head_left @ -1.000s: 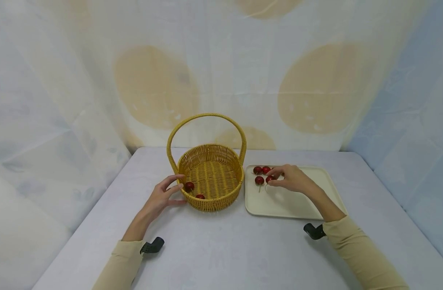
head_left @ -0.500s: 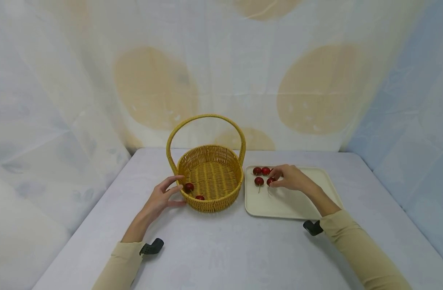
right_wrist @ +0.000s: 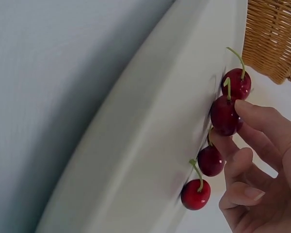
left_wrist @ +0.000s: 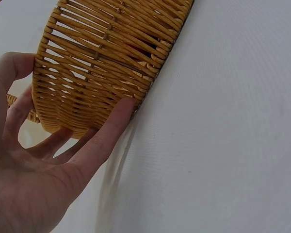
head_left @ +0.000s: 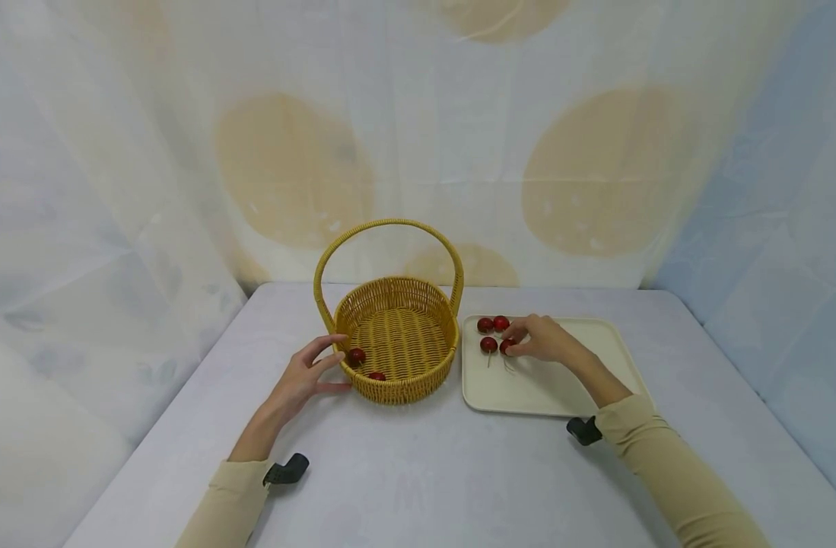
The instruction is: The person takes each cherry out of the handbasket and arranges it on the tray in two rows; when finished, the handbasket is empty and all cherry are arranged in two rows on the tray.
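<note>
My right hand (head_left: 542,339) pinches a dark red cherry (right_wrist: 225,116) between thumb and forefinger, low over a cream tray (head_left: 568,396). Another cherry (head_left: 488,345) lies just left of it, stem toward me. Behind them are two more, one darker (head_left: 484,325) and one brighter (head_left: 501,323); the hand may hide others. On the left, my left hand (head_left: 306,377) rests against a yellow wicker basket (head_left: 400,390), fingers spread along its outer wall and thumb low near the base (left_wrist: 119,114). Inside the basket sit two cherries, one by the left wall (head_left: 357,356), one at the front (head_left: 377,376).
The basket's tall arched handle (head_left: 390,222) rises above its bowl. Tray and basket stand side by side with a narrow gap, on a white-covered table (head_left: 418,472). A patterned cloth (head_left: 431,137) hangs behind the table's back edge.
My right hand and forearm have shifted slightly to the left, with the fingers staying at the same cherry. The left hand and the basket have kept their places.
</note>
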Tool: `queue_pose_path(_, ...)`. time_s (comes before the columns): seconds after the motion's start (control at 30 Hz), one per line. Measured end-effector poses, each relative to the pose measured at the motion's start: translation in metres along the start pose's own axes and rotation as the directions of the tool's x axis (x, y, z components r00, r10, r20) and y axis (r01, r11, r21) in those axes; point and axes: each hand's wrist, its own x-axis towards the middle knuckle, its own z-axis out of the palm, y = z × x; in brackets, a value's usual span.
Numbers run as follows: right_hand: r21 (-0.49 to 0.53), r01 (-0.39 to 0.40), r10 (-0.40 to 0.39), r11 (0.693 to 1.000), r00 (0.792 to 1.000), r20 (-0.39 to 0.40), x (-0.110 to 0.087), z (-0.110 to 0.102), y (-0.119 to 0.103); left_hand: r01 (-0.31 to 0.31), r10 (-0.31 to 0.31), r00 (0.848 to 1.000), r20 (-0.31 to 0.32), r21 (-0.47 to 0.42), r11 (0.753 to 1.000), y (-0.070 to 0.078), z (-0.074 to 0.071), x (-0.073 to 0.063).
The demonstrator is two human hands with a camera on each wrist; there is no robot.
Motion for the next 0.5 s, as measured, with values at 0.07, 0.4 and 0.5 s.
queue_pose_path(0.07,0.003,-0.005,0.005,1.0,1.0,0.006,0.0,0.0,-0.001,0.007,-0.007,1.0,0.002,-0.002,1.0,0.004,0.001,-0.002)
queue_pose_path(0.4,0.023,-0.015,0.014,1.0,1.0,0.024,0.0,0.0,-0.003,-0.008,0.008,1.0,-0.005,-0.001,1.0,-0.003,-0.001,0.001)
queue_pose_path(0.5,0.021,-0.007,0.006,1.0,1.0,0.024,-0.001,0.001,-0.003,-0.014,0.014,1.0,-0.009,0.011,1.0,-0.008,-0.003,0.004)
